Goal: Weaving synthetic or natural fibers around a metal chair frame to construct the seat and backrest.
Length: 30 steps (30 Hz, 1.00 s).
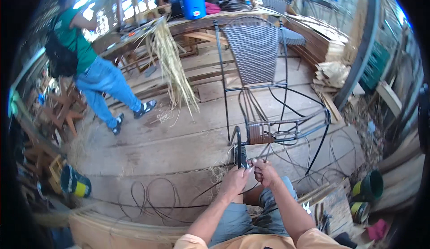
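Note:
In front of me stands a chair (251, 54) with a black metal frame and a dark woven back; its seat is an open frame. Brown strands are wound side by side on a section of the front rail (261, 134). Just below it, my left hand (235, 182) and my right hand (266, 173) are close together, fingers closed in a pinch. A thin brown weaving strand (267, 151) runs from the wound section down to my right hand. Another length trails to the lower left from my left hand. The exact grip at the fingertips is too small to make out.
Loose strand coils (150, 197) lie on the plank floor. A person (85, 47) stands at far left, beside a hanging bundle of pale fibre (168, 56). A blue cooler (192, 2) tops the back bench. Buckets stand at left (67, 179) and right (371, 186).

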Each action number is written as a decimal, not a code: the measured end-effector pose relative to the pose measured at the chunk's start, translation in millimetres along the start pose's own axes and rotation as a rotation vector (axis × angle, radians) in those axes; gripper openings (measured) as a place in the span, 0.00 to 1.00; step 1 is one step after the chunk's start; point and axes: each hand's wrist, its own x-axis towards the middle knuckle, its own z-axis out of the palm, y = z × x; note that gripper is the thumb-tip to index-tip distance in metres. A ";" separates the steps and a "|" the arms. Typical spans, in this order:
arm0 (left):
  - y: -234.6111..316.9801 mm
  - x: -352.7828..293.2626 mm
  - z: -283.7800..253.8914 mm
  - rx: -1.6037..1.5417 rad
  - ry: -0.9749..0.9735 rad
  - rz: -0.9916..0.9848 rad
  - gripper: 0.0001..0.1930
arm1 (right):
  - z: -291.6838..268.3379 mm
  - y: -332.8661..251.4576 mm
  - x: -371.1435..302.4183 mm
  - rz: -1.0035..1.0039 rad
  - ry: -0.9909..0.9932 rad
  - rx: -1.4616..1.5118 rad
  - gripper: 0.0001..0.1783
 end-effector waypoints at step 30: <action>-179.7 -178.2 -151.3 0.441 -0.311 -0.708 0.20 | 10.5 8.6 16.1 -0.012 -0.083 0.091 0.11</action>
